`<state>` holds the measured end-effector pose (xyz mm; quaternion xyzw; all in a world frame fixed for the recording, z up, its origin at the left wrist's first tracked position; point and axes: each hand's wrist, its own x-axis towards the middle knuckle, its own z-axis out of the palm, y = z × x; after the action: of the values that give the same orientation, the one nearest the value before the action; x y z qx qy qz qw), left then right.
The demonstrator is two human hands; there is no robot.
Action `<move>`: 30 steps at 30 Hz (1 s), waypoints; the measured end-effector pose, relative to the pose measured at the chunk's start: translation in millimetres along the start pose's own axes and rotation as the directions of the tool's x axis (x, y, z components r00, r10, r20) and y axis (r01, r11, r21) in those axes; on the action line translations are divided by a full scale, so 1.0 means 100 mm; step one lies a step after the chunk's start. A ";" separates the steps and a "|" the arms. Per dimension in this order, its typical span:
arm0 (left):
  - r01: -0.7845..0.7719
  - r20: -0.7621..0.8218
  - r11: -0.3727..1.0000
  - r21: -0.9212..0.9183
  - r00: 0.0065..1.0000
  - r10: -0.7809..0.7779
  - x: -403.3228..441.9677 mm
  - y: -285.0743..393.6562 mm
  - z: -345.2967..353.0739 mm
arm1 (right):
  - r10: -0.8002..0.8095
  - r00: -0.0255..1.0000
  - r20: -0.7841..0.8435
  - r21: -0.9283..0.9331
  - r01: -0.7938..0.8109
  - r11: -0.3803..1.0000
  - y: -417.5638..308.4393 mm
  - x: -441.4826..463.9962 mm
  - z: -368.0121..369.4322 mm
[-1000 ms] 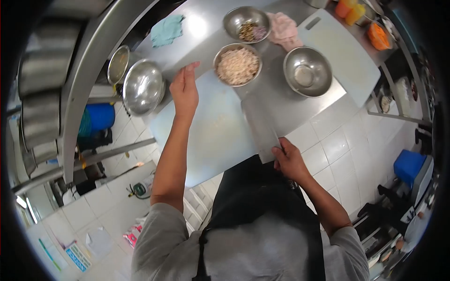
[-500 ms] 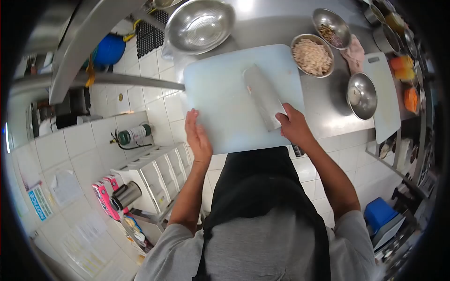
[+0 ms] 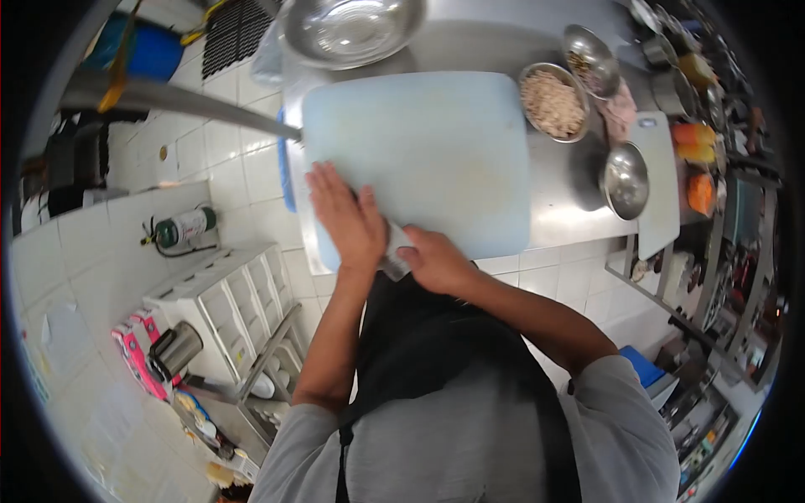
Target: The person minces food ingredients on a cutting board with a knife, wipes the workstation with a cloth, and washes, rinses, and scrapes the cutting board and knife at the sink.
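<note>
A large pale cutting board [image 3: 428,159] lies on the steel table in the head view. My left hand [image 3: 345,220] rests on the board's left part with its fingers stretched out. Close beside it, my right hand [image 3: 436,258] is closed around a cleaver [image 3: 394,256] near the board's front edge. Only a narrow part of the cleaver's blade shows, right next to my left palm; I cannot tell whether the two touch. The rest of the blade is hidden by my left hand.
A steel bowl of chopped pale food [image 3: 553,102] stands right of the board. Near it are another steel bowl [image 3: 591,54], a pink cloth [image 3: 619,113], a smaller steel bowl [image 3: 627,189] and a second board [image 3: 658,193]. Behind stands a wide steel basin [image 3: 352,29].
My right hand has brought the cleaver from the board's right side to its front left. My left hand has moved from the left edge onto the board. The view has shifted too.
</note>
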<state>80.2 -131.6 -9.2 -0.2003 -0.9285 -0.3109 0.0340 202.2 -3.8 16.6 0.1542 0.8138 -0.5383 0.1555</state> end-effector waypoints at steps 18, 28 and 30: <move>-0.514 0.166 0.794 -0.326 0.795 0.583 1.70 2.61 1.45 | 0.160 0.771 -0.616 0.118 -0.111 0.987 0.40 -1.61 -1.93; 0.139 0.767 0.989 -0.055 0.640 -0.047 2.30 2.29 1.54 | -0.212 0.872 -0.441 -0.407 0.016 0.913 0.64 -1.15 -1.46; 0.131 0.769 0.983 -0.125 0.639 0.013 2.29 2.17 1.66 | -0.264 0.870 -0.417 -0.447 0.057 0.893 0.67 -1.03 -1.46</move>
<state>-34.3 204.5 22.7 -0.2846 -0.8314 -0.2752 -0.3899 310.2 147.4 59.0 0.1719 0.9336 -0.3082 -0.0617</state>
